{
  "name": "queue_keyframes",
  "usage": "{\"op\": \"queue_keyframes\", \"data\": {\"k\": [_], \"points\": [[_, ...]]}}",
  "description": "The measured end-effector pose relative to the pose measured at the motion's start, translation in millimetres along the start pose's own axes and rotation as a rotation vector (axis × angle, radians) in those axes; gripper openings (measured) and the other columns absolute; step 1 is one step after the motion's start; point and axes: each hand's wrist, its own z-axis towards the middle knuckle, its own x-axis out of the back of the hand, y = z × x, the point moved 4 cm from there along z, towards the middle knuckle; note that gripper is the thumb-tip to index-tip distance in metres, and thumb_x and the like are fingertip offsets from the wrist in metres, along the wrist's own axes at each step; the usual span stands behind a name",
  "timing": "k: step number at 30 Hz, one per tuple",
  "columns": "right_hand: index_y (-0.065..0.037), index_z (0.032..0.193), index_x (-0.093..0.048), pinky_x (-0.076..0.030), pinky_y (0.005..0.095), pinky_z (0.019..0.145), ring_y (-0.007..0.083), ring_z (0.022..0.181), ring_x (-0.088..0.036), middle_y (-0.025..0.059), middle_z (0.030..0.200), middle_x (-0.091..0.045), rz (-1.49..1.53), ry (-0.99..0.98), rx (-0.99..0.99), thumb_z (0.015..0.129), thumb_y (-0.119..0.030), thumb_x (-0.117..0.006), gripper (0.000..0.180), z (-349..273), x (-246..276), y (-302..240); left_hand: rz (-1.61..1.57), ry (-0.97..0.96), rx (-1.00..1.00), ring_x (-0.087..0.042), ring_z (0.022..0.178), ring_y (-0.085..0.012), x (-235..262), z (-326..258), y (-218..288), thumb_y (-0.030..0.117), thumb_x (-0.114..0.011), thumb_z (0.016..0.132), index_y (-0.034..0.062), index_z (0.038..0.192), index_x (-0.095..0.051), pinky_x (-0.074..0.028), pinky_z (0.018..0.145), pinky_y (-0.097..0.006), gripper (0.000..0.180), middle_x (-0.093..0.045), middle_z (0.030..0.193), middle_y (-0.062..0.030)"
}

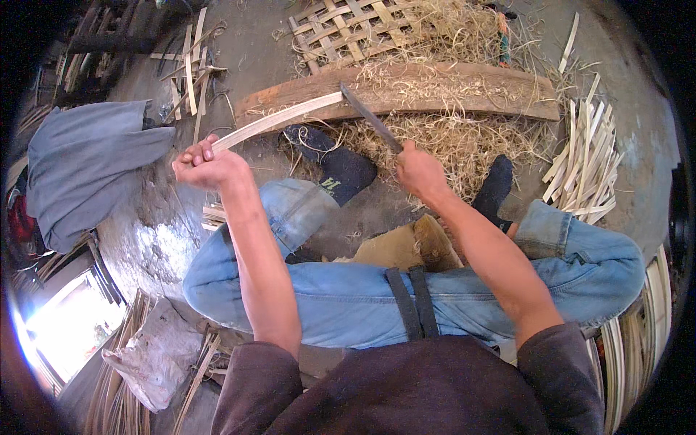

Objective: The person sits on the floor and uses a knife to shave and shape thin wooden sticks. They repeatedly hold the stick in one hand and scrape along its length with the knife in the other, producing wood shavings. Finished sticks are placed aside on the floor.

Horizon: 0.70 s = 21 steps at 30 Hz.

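My left hand (pixel 212 164) is closed around the near end of a pale split strip (pixel 279 117), likely bamboo or a similar wood. The strip slants up to the right, its far end over a long wooden plank (pixel 283 96). In my right hand (pixel 422 172) is the handle of a knife (pixel 368 116) with a dark, straight blade. The blade's tip meets or overlaps the strip's far end; whether they touch, I cannot tell. Curly shavings (pixel 442 141) lie on the plank and heap up on its near side, between my socked feet.
Beyond the plank is a woven lattice panel (pixel 351 29) partly covered by shavings. A pile of cut strips (pixel 586 159) lies at the right, with longer strips (pixel 645 326) below. On the left are a grey cloth (pixel 90 163), a pale sack (pixel 156 355) and scattered strips (pixel 190 69).
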Motion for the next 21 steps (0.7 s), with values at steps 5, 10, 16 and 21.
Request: {"op": "queue_keyframes", "data": {"k": [5,10,16,21], "points": [[0.003,0.101,-0.046,-0.052,0.0514,0.069,0.0432,0.077,-0.065,0.0246,0.079,-0.064,0.020,-0.007,0.081,0.086,-0.018,-0.052,0.027,-15.7,-10.1,2.4,0.023,0.006,0.001,-0.026,0.047,-0.0102,3.4,-2.1,-0.8,0.031,-0.040,0.081,0.0185,0.067,-0.032,-0.038,0.062,-0.034,0.020,-0.028,0.056,0.0049],[0.004,0.099,-0.047,-0.052,0.0517,0.068,0.0438,0.076,-0.065,0.0258,0.078,-0.064,0.054,0.015,0.061,0.085,-0.018,-0.053,0.027,-13.5,-1.2,-11.3,0.014,0.055,0.017,-0.025,0.047,-0.0101,2.9,0.5,-1.8,0.030,-0.038,0.082,0.0180,0.067,-0.032,-0.037,0.062,-0.033,0.020,-0.028,0.056,0.0041],[0.005,0.096,-0.047,-0.052,0.0513,0.069,0.0432,0.077,-0.065,0.0259,0.079,-0.064,0.054,0.010,0.064,0.084,-0.019,-0.055,0.028,-18.7,-8.5,-5.2,0.018,0.045,0.001,-0.026,0.047,-0.0101,10.5,-1.8,0.2,0.030,-0.039,0.082,0.0177,0.067,-0.032,-0.038,0.061,-0.033,0.021,-0.029,0.057,0.0038],[0.006,0.098,-0.047,-0.052,0.0506,0.071,0.0427,0.079,-0.065,0.0259,0.081,-0.064,0.159,0.028,0.043,0.083,-0.020,-0.056,0.031,-14.6,6.7,-23.9,-0.027,0.012,0.006,-0.028,0.051,-0.0097,-6.5,1.5,-4.2,0.022,-0.041,0.083,0.0158,0.071,-0.033,-0.038,0.059,-0.032,0.015,-0.031,0.061,0.0036]]}}
